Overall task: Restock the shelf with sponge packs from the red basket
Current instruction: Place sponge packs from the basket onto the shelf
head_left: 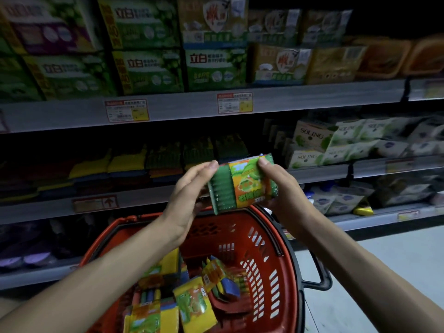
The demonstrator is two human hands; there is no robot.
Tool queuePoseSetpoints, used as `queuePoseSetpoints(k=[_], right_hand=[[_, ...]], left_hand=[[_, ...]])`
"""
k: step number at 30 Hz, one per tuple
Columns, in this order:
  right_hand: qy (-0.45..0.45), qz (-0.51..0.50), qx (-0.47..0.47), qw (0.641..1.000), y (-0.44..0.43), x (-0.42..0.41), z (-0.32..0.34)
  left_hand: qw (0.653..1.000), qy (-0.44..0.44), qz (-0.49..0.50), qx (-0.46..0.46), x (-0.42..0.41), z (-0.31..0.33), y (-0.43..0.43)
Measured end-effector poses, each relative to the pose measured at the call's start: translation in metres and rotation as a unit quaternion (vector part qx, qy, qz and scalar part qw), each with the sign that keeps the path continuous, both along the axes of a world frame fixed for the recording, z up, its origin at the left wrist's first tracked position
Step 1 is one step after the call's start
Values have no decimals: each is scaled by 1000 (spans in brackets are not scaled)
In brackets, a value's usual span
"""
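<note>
A green sponge pack with an orange and green label is held up between both hands, above the red basket and in front of the middle shelf. My right hand grips its right end, thumb on top. My left hand touches its left end with straight fingers. The basket below holds several yellow and green sponge packs. On the middle shelf lie stacks of yellow, green and dark sponge packs.
The top shelf carries green and yellow boxes with price tags on its rail. White SOLING packs fill the right of the middle shelf. Lower shelves hold dim pouches. The basket's black handle sticks out right over a pale floor.
</note>
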State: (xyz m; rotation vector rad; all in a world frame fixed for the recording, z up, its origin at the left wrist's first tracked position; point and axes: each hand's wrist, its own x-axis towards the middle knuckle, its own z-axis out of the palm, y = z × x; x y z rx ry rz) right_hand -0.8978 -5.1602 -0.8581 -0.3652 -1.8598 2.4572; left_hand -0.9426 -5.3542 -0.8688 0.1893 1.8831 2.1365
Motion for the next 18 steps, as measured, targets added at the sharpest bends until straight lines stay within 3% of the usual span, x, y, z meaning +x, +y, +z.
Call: queuePoseSetpoints(k=[6, 10, 18], right_hand=[[23, -13, -28, 999, -2, 15, -2], [40, -8, -12, 999, 2, 20, -6], [43, -31, 14, 998, 15, 19, -12]], left_hand=[[998, -23, 20, 52, 17, 1, 36], [996, -3, 81, 44, 20, 2, 54], [996, -6, 79, 27, 22, -2, 83]])
